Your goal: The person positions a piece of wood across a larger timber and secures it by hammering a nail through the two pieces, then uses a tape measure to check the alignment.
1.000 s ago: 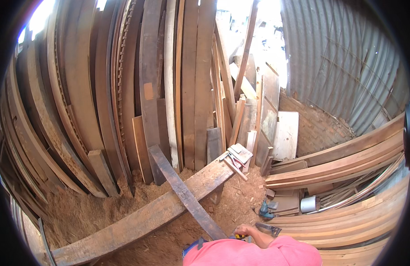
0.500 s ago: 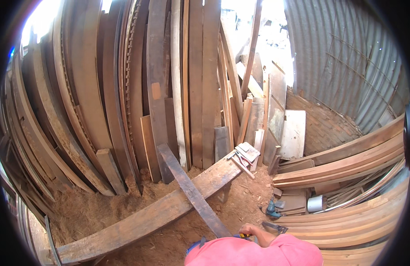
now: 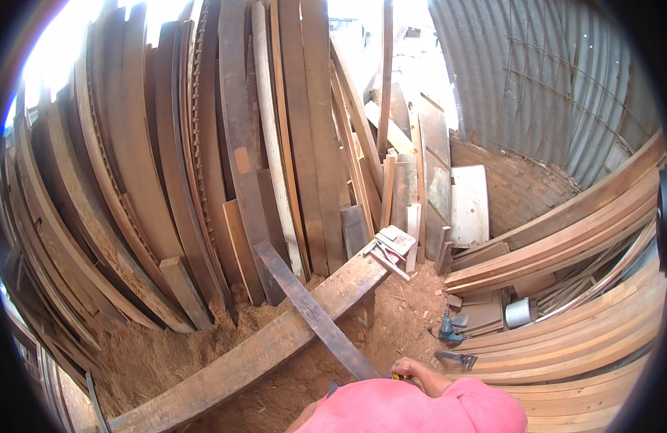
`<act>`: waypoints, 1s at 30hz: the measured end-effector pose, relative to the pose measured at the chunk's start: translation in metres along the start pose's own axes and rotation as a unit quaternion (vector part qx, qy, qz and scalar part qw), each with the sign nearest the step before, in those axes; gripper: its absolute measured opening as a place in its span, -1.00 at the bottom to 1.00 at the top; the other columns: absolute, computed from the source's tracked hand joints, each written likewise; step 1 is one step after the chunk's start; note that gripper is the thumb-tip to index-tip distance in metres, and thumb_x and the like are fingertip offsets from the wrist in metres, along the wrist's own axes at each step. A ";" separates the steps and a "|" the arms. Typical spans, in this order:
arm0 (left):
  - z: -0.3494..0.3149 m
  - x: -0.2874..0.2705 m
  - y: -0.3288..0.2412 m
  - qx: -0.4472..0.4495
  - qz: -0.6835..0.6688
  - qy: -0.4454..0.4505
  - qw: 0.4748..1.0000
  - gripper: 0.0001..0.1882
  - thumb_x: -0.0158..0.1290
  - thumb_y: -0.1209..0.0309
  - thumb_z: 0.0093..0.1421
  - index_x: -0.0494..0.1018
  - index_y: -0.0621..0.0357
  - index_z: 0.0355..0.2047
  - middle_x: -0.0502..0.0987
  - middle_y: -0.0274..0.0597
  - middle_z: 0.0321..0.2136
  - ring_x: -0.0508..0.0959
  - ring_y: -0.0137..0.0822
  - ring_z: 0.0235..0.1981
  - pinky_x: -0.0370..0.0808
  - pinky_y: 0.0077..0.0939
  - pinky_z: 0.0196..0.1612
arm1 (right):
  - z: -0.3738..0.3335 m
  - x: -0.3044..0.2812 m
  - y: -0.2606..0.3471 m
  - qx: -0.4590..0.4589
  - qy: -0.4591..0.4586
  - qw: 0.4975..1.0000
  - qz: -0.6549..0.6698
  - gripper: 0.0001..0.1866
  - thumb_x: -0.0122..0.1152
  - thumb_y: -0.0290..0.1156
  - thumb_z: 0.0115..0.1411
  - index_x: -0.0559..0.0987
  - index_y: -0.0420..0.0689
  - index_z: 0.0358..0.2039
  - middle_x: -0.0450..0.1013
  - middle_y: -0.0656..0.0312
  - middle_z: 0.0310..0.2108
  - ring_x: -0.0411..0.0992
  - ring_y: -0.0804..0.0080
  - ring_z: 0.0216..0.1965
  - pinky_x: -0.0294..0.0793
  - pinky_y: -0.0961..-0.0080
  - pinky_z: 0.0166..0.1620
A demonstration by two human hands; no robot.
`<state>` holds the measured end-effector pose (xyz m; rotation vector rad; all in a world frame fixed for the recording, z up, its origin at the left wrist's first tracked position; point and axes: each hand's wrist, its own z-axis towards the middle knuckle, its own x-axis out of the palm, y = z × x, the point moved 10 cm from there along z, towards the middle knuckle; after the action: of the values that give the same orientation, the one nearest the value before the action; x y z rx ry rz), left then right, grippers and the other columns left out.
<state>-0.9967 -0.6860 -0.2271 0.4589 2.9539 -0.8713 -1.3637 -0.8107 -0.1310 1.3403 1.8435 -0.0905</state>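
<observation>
A plank [image 3: 315, 312] lies across a beam [image 3: 232, 364], tools [image 3: 391, 265] on the beam's far end. Boards [image 3: 304, 144] stand behind — a drill [image 3: 450, 329] sits right of the beam, beside a stack [image 3: 579, 346].

Showing dark, scuffed matt wood along the narrow plank [image 3: 315, 310] and rougher, dust-coated wood along the broad beam [image 3: 225, 365]; looking like plastic on the small yellow-and-black tool [image 3: 400, 376]; showing dry, matt grain across the upright boards [image 3: 304, 144] and smoother, paler sawn faces on the stacked timbers [image 3: 572, 351]; gleaming dully in ridged metal on the corrugated sheet [image 3: 521, 79]; lying rough and flaky in wood shavings [image 3: 164, 357]; showing soft matt cloth on the pink shirt [image 3: 398, 408]
</observation>
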 end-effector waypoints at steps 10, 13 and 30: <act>0.008 0.002 0.010 -0.011 -0.022 0.013 1.000 -0.70 0.09 0.26 0.22 0.64 0.25 -0.45 0.68 0.09 -0.43 0.65 -0.30 -0.47 0.58 -0.24 -0.33 | -0.023 0.027 -0.010 0.094 0.020 0.988 0.124 -0.54 0.08 0.00 0.21 0.69 -0.02 -0.08 0.64 0.11 -0.13 0.61 0.12 -0.15 0.63 0.20 -0.11; 0.008 -0.002 0.025 -0.022 -0.040 0.002 0.999 -0.70 0.09 0.26 0.22 0.64 0.25 -0.46 0.68 0.09 -0.44 0.65 -0.31 -0.48 0.58 -0.25 -0.34 | -0.029 0.014 -0.005 0.169 0.026 0.961 0.217 -0.55 0.11 0.02 0.17 0.70 -0.02 -0.14 0.64 0.10 -0.17 0.62 0.16 -0.17 0.62 0.22 -0.13; 0.008 0.010 0.006 -0.005 -0.008 0.030 1.000 -0.67 0.09 0.23 0.25 0.63 0.25 -0.46 0.66 0.06 -0.48 0.60 -0.32 -0.51 0.55 -0.24 -0.35 | -0.014 0.006 0.006 0.065 0.002 0.995 0.070 -0.57 0.07 -0.02 0.22 0.70 -0.01 -0.12 0.64 0.10 -0.14 0.62 0.18 -0.13 0.63 0.19 -0.09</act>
<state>-1.0045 -0.6830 -0.2384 0.4693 3.0188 -0.8586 -1.3674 -0.7960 -0.1232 1.5566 1.7678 -0.1362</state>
